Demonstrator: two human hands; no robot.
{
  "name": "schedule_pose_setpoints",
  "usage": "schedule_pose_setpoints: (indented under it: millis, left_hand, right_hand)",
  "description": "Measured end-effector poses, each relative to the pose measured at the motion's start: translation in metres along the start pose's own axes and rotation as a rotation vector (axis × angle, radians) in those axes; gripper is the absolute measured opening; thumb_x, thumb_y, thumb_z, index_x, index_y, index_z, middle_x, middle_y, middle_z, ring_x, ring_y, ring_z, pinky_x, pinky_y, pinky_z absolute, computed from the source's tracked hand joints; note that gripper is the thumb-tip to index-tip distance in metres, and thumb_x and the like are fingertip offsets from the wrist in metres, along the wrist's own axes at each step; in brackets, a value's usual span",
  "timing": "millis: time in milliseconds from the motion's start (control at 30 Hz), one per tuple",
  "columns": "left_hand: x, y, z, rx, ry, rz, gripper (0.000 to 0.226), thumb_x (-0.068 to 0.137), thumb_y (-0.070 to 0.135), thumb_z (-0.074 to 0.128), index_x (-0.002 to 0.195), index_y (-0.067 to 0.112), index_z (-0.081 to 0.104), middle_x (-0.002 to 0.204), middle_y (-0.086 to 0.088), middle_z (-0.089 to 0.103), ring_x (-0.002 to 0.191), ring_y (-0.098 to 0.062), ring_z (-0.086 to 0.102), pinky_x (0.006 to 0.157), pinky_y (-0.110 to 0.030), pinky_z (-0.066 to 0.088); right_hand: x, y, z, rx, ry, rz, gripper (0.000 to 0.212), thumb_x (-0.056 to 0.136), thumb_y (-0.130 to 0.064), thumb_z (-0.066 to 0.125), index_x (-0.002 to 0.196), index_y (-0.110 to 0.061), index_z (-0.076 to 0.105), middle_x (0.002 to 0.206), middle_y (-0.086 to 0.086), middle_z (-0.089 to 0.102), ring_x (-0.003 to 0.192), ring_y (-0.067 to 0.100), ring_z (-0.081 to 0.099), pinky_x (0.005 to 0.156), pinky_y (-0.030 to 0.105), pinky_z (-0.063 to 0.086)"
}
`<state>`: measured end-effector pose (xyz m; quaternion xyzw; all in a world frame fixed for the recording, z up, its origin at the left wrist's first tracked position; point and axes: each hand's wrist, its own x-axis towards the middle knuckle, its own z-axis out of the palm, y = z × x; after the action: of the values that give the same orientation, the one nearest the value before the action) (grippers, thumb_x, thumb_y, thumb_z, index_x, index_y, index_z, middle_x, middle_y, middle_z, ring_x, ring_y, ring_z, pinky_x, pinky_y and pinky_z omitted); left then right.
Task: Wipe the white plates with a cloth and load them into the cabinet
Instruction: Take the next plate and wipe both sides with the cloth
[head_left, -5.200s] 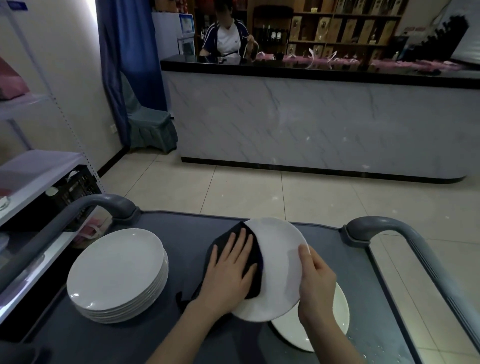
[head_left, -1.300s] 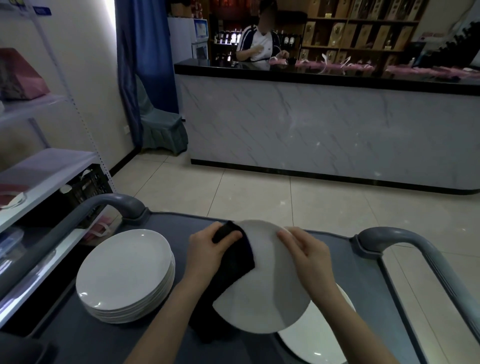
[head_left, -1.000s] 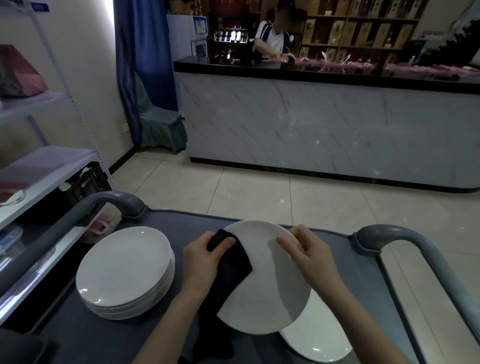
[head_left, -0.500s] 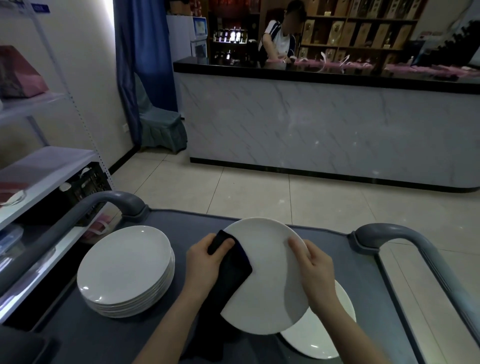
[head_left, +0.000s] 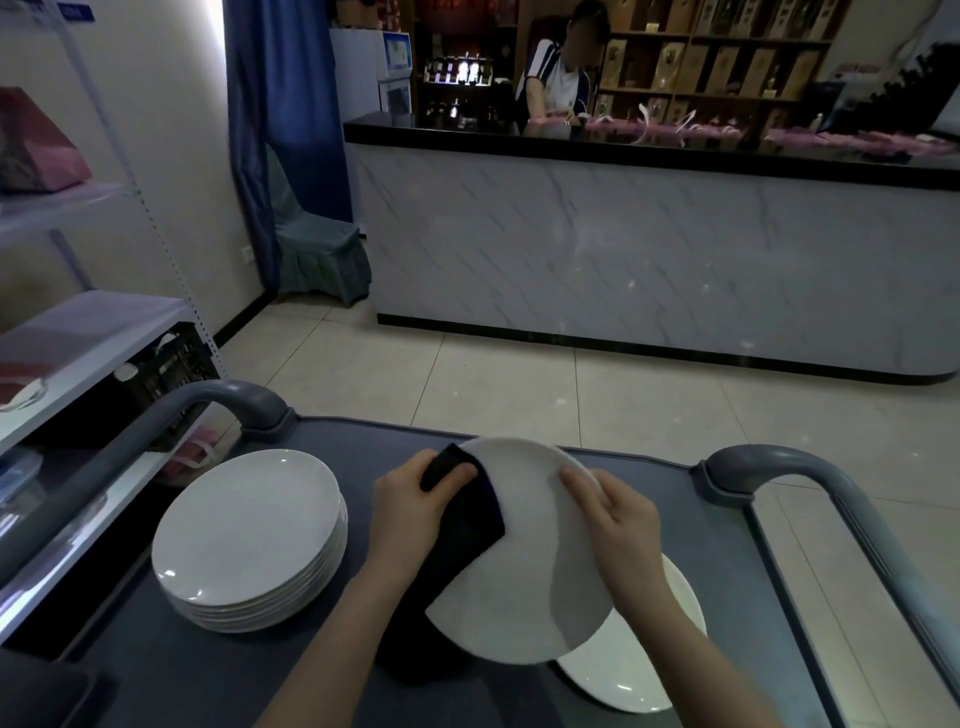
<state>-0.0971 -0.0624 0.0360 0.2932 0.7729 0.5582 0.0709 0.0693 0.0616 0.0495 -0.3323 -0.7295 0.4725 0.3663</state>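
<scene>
White china is what I have in hand: one dinner plate (head_left: 524, 561) is lifted off the grey cart (head_left: 727, 571) and tilted toward the camera, so its face is open to wiping. The left hand (head_left: 410, 512) pinches a dark cloth (head_left: 465, 514) over the plate's left rim, thumb on the face. The fingers behind are hidden from me. The right hand (head_left: 618, 514) is curled over the upper right rim, gripping it, which I read as a brace while the cloth works. Both hands are clamped on the same plate, at opposite sides.

A stack of white plates (head_left: 249, 535) stands on the left of the cart, apart from the held plate. Whether that stack is wiped or waiting I cannot tell. Another single plate (head_left: 649, 670) lies flat under the lower right edge of the held one, close below it, so I would keep that edge up.

The cart's raised handles, left (head_left: 228, 397) and right (head_left: 769, 462), fence both sides. The far edge between them is open, with bare tiled floor (head_left: 519, 379) beyond. A shelf rack (head_left: 78, 332) stands just beside the cart on the left. I cannot pick out the cabinet from here.
</scene>
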Motion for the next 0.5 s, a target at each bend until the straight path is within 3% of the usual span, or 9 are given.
schedule_pose_setpoints:
  millis: [67,133,267,367,433,500]
  left_hand:
    - [-0.008,-0.007,-0.001,-0.1,0.067,-0.145,0.032,0.086,0.033,0.071,0.069,0.007,0.061,0.066,-0.009,0.063,0.059,-0.01,0.049,0.052,-0.02,0.037]
    - [-0.017,-0.016,-0.002,-0.147,0.072,-0.192,0.034,0.088,0.032,0.069,0.068,0.006,0.061,0.067,-0.013,0.063,0.059,-0.012,0.048,0.051,-0.019,0.037]
    - [-0.012,-0.014,-0.009,-0.14,0.04,-0.101,0.027,0.087,0.029,0.072,0.063,0.02,0.063,0.063,0.0,0.064,0.056,-0.004,0.051,0.052,-0.016,0.039]
    - [-0.002,0.001,-0.006,-0.04,-0.136,0.105,0.03,0.08,0.036,0.074,0.057,0.03,0.056,0.054,0.012,0.056,0.052,0.002,0.048,0.052,-0.014,0.035]
    - [0.002,0.009,-0.001,0.012,-0.227,0.18,0.022,0.075,0.041,0.072,0.059,0.034,0.058,0.056,0.011,0.058,0.054,0.003,0.05,0.054,-0.013,0.035]
    - [0.003,0.008,0.0,0.003,-0.227,0.174,0.023,0.077,0.038,0.074,0.061,0.031,0.058,0.056,0.01,0.056,0.053,0.002,0.048,0.053,-0.014,0.035]
  right_hand:
    - [-0.006,0.005,0.006,0.121,0.115,0.169,0.045,0.09,-0.045,0.061,0.06,-0.015,0.048,0.055,-0.01,0.042,0.052,0.006,0.037,0.054,0.023,0.033]
    - [-0.01,0.01,0.006,0.122,0.088,0.197,0.047,0.086,-0.052,0.057,0.063,-0.013,0.045,0.057,-0.008,0.041,0.053,0.007,0.037,0.055,0.024,0.033]
    - [0.005,0.001,-0.012,-0.101,-0.167,0.001,0.028,0.089,-0.048,0.063,0.068,-0.029,0.06,0.064,-0.016,0.06,0.059,0.0,0.051,0.056,0.013,0.039]
    - [0.022,-0.015,-0.013,-0.302,-0.386,-0.106,0.01,0.091,-0.043,0.063,0.082,-0.038,0.064,0.077,-0.021,0.066,0.074,-0.003,0.06,0.063,0.013,0.044]
    - [0.026,-0.022,-0.007,-0.377,-0.449,-0.193,0.022,0.094,-0.042,0.059,0.073,-0.036,0.059,0.068,-0.019,0.062,0.067,-0.002,0.056,0.06,0.014,0.04]
    - [0.026,-0.021,-0.005,-0.361,-0.392,-0.26,0.033,0.096,-0.039,0.058,0.065,-0.025,0.056,0.062,-0.008,0.055,0.058,0.001,0.047,0.055,0.016,0.034]
